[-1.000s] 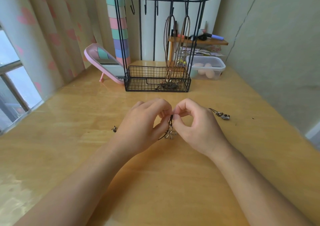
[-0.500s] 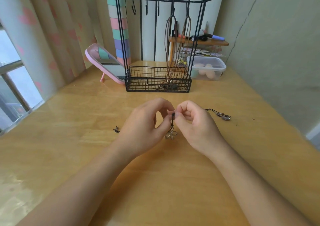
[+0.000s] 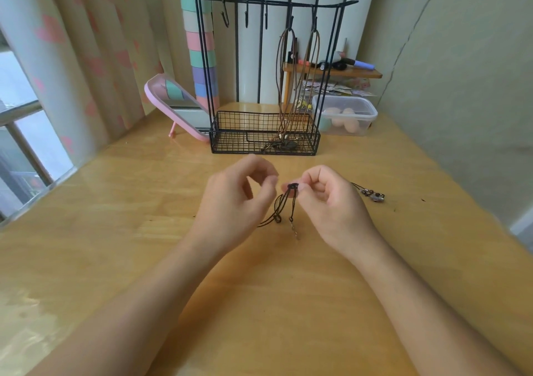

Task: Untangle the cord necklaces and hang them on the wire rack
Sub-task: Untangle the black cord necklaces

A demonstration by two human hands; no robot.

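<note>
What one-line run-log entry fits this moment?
right grip: pinches black cord necklace knot | left grip: curled beside it, hold unclear | wire rack: two brown cord necklaces hung

Glossy wood table (image 3: 115, 246); black metal wire rack (image 3: 264, 133); matt cord necklace (image 3: 284, 205).

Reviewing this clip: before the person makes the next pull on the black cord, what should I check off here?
1. Right hand pinches the black cord necklace at its knot: ok.
2. Left hand holds a strand: cannot tell, its fingertips are blurred.
3. Strands below the knot hang free of each other: not ok, they cross and loop.
4. Free hook on the wire rack: ok.
5. Brown necklaces hang on the rack, apart from both hands: ok.
6. Beaded necklace lies on the table, apart from the black cord: ok.
</note>
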